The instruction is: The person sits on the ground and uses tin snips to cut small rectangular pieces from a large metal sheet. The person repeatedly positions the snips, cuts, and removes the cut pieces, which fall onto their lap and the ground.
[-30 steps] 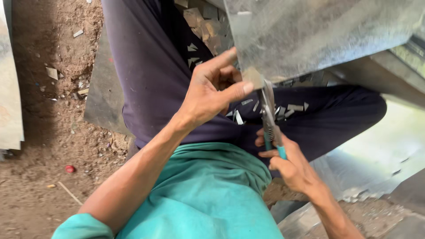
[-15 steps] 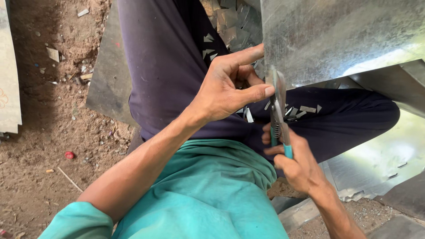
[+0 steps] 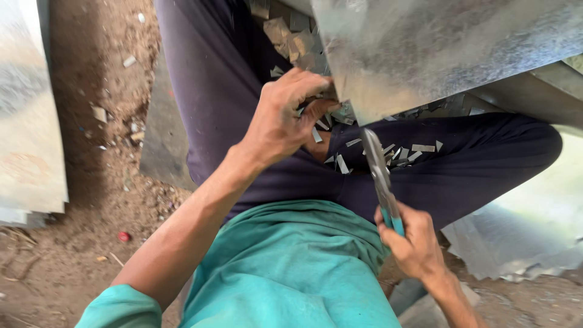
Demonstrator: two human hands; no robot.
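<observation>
My left hand (image 3: 284, 118) grips the lower left corner of a galvanized metal sheet (image 3: 437, 54) that rests over my lap. In my right hand (image 3: 413, 240) I hold tin snips (image 3: 381, 179) with teal handles, blades pointing up toward the sheet's lower edge and just below it. Several small metal offcuts (image 3: 401, 152) lie scattered on my dark trousers (image 3: 473, 170). I sit cross-legged in a teal shirt (image 3: 285, 267).
Stacked metal sheets (image 3: 30, 121) lie at the left edge on the dirt floor (image 3: 97, 212). More shiny sheet metal (image 3: 528, 231) lies at the right by my knee. A flat grey piece (image 3: 161, 140) lies beside my left thigh. A small red cap (image 3: 124, 236) sits on the dirt.
My left hand has shifted from an open-fingered pinch to a closed grip on the sheet's corner. The snips have dropped away from the sheet's edge, with my right hand lower.
</observation>
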